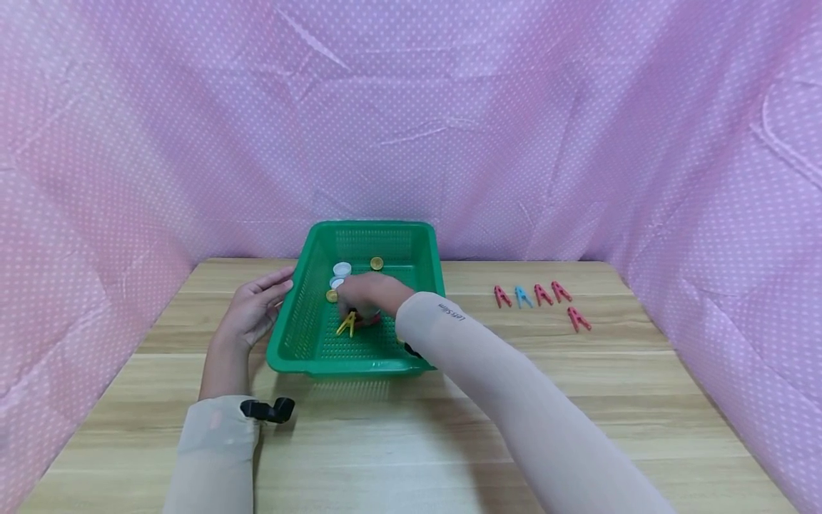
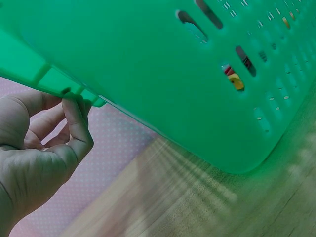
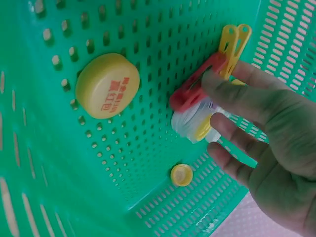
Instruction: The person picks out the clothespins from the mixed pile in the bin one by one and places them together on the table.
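A green plastic basket (image 1: pixel 359 369) with slotted walls stands on the table. At its left rim my left hand (image 1: pixel 253 310) pinches the edge, thumb and fingertips meeting there in the left wrist view. Inside the basket, my right hand (image 3: pixel 276 128) holds a red clothespin (image 3: pixel 197 81), thumb against it. A yellow clothespin (image 3: pixel 229 47) lies right against the red one; whether the fingers grip it too is unclear. Around the hand are a yellow bottle cap (image 3: pixel 107 86) with red print, a smaller yellow cap (image 3: pixel 181 175) and white caps (image 1: pixel 342 269).
Right of the basket, several red clothespins (image 1: pixel 542 294) and one blue clothespin (image 1: pixel 523 296) lie on the wooden table (image 1: pixel 385 457). Pink dotted cloth (image 1: pixel 411 128) hangs behind and along both sides.
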Action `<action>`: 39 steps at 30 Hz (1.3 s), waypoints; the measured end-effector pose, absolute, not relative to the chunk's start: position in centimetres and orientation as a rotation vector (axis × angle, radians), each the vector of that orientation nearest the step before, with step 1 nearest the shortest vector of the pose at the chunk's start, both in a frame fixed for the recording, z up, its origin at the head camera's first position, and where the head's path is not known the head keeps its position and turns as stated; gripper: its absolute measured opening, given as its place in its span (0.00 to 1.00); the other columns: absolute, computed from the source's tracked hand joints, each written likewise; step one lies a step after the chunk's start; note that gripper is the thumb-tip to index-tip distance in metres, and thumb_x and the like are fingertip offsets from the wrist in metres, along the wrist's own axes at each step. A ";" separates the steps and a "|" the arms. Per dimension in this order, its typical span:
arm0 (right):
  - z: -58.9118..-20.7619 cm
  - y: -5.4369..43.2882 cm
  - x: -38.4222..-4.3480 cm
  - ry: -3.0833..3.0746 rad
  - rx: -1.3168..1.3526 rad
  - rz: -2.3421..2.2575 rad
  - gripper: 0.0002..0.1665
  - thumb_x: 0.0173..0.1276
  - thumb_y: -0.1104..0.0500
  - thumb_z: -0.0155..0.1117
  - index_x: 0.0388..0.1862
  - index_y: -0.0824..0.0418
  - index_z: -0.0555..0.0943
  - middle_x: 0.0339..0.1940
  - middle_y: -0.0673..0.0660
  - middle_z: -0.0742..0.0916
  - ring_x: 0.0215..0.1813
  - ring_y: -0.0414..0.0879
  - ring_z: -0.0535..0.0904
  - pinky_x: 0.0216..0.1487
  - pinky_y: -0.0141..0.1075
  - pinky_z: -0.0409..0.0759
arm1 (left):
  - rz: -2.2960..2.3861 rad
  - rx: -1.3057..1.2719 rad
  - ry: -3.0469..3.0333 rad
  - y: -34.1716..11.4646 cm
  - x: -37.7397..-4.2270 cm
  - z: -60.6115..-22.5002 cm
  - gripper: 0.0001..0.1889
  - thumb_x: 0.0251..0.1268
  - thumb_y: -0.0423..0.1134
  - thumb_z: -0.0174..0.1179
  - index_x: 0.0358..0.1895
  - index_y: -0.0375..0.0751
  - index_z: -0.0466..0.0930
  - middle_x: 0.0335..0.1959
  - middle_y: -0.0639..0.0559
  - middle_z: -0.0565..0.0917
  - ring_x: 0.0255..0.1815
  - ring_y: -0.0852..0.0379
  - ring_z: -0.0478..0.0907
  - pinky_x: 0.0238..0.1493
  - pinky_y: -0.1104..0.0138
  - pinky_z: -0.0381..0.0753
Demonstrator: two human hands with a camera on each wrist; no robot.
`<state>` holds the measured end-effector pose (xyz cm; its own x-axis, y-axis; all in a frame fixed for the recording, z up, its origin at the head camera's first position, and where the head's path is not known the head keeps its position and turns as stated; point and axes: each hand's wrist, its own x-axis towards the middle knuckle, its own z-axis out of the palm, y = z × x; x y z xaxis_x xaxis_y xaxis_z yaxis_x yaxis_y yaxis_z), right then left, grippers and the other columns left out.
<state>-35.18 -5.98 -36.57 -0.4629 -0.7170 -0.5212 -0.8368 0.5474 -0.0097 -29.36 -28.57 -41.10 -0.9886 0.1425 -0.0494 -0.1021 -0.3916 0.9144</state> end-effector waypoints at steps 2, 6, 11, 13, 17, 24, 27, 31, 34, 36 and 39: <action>-36.5 -5.7 -35.3 2.348 -1.215 0.350 0.20 0.71 0.72 0.63 0.24 0.54 0.69 0.26 0.50 0.64 0.30 0.44 0.55 0.30 0.35 0.54 | 2.505 0.052 1.643 -28.5 -29.3 -41.1 0.16 0.76 0.26 0.57 0.61 0.38 0.84 0.48 0.53 0.89 0.44 0.61 0.87 0.46 0.72 0.87; -36.5 -5.3 -35.5 2.402 -1.138 0.338 0.25 0.72 0.73 0.58 0.21 0.51 0.63 0.27 0.50 0.61 0.29 0.44 0.52 0.31 0.36 0.52 | 2.500 0.054 1.648 -28.6 -29.3 -41.0 0.16 0.76 0.27 0.57 0.62 0.39 0.83 0.50 0.54 0.88 0.45 0.62 0.86 0.47 0.72 0.87; -36.6 -4.8 -35.6 2.412 -1.134 0.242 0.26 0.69 0.76 0.56 0.19 0.52 0.64 0.25 0.50 0.60 0.28 0.44 0.51 0.29 0.36 0.51 | 2.492 0.056 1.656 -28.5 -29.3 -41.1 0.17 0.76 0.27 0.58 0.63 0.38 0.82 0.52 0.55 0.87 0.47 0.62 0.86 0.48 0.72 0.86; -36.7 -4.6 -35.7 2.406 -1.141 0.175 0.25 0.67 0.79 0.54 0.21 0.53 0.62 0.25 0.50 0.58 0.28 0.44 0.50 0.29 0.36 0.51 | 2.489 0.053 1.662 -28.5 -29.3 -41.2 0.18 0.75 0.27 0.58 0.64 0.38 0.82 0.52 0.55 0.87 0.47 0.62 0.86 0.48 0.72 0.86; -36.7 -4.1 -35.8 2.444 -1.116 0.020 0.20 0.67 0.79 0.55 0.27 0.57 0.79 0.27 0.48 0.70 0.32 0.41 0.61 0.29 0.29 0.61 | 2.488 0.058 1.656 -28.5 -29.3 -41.2 0.19 0.75 0.27 0.59 0.65 0.37 0.80 0.53 0.55 0.87 0.47 0.61 0.86 0.48 0.72 0.86; -36.1 -3.7 -35.6 2.525 -1.077 -0.078 0.24 0.70 0.68 0.69 0.63 0.53 0.85 0.62 0.51 0.84 0.64 0.47 0.76 0.52 0.35 0.83 | 2.487 0.041 1.666 -28.5 -29.3 -41.2 0.20 0.75 0.28 0.60 0.66 0.37 0.79 0.52 0.55 0.87 0.46 0.62 0.86 0.47 0.72 0.86; -36.0 -3.5 -35.5 2.544 -1.023 -0.124 0.24 0.70 0.64 0.70 0.65 0.54 0.83 0.65 0.52 0.83 0.66 0.48 0.74 0.57 0.37 0.82 | 2.489 0.034 1.661 -28.5 -29.2 -41.2 0.20 0.75 0.28 0.60 0.67 0.37 0.79 0.51 0.54 0.87 0.45 0.61 0.86 0.46 0.72 0.87; -36.0 -3.1 -35.6 2.552 -0.955 -0.186 0.22 0.68 0.63 0.73 0.61 0.56 0.85 0.60 0.52 0.84 0.59 0.46 0.78 0.55 0.37 0.83 | 2.487 0.024 1.660 -28.5 -29.2 -41.3 0.20 0.74 0.29 0.61 0.67 0.36 0.78 0.50 0.54 0.88 0.45 0.61 0.86 0.47 0.71 0.87; -36.0 -2.7 -35.8 2.522 -0.921 -0.198 0.17 0.67 0.64 0.75 0.54 0.57 0.88 0.52 0.52 0.86 0.50 0.45 0.81 0.50 0.37 0.85 | 2.483 0.017 1.665 -28.5 -29.2 -41.3 0.21 0.73 0.29 0.62 0.67 0.37 0.79 0.51 0.54 0.87 0.46 0.61 0.86 0.47 0.71 0.87; -35.9 -2.6 -35.8 2.480 -0.871 -0.206 0.13 0.66 0.64 0.75 0.50 0.58 0.88 0.47 0.52 0.86 0.46 0.45 0.82 0.47 0.39 0.86 | 2.482 0.016 1.670 -28.5 -29.2 -41.3 0.21 0.73 0.29 0.62 0.67 0.37 0.79 0.51 0.54 0.87 0.46 0.61 0.86 0.47 0.72 0.86; -35.9 -2.5 -35.8 2.426 -0.797 -0.215 0.11 0.65 0.64 0.76 0.47 0.59 0.87 0.43 0.51 0.85 0.42 0.45 0.83 0.46 0.40 0.87 | 2.482 0.024 1.673 -28.5 -29.1 -41.3 0.21 0.73 0.29 0.62 0.67 0.37 0.79 0.53 0.55 0.86 0.47 0.62 0.86 0.48 0.72 0.86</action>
<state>-35.79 -2.46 -35.94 -0.6594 -0.5870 -0.4698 -0.4951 0.8092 -0.3163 -29.11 -28.55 -41.26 -0.9889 0.1312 -0.0696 -0.1137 -0.3676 0.9230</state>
